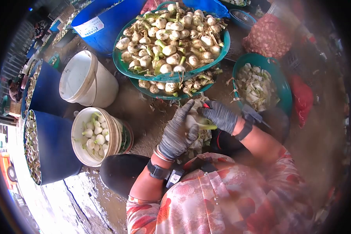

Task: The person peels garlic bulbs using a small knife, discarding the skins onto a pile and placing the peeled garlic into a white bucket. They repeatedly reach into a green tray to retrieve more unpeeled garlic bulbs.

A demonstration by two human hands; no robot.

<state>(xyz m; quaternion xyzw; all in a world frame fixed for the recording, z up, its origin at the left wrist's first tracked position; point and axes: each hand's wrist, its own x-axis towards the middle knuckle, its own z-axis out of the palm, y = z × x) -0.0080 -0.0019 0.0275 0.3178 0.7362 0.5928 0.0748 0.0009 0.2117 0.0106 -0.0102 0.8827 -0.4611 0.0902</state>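
Observation:
Both hands wear grey striped gloves and meet over my lap. My left hand [176,130] is wrapped along the left side of a white bulb [192,119] with a green stem, its fingers stretched upward. On the bulb's right side, my right hand [220,116] is closed around a small tool with a red part [206,104], whose blade I cannot make out. Pale peelings [201,142] lie below the hands. Just beyond them stands a green basin [121,67] heaped with dirty bulbs, stacked over another basin of bulbs.
At the left are a white bucket [112,132] of peeled bulbs, an empty white bucket [106,87] and blue barrels [56,144]. A green tub [285,91] of peelings, a red net sack [267,36] and a red bag [300,97] sit at the right. People are far left.

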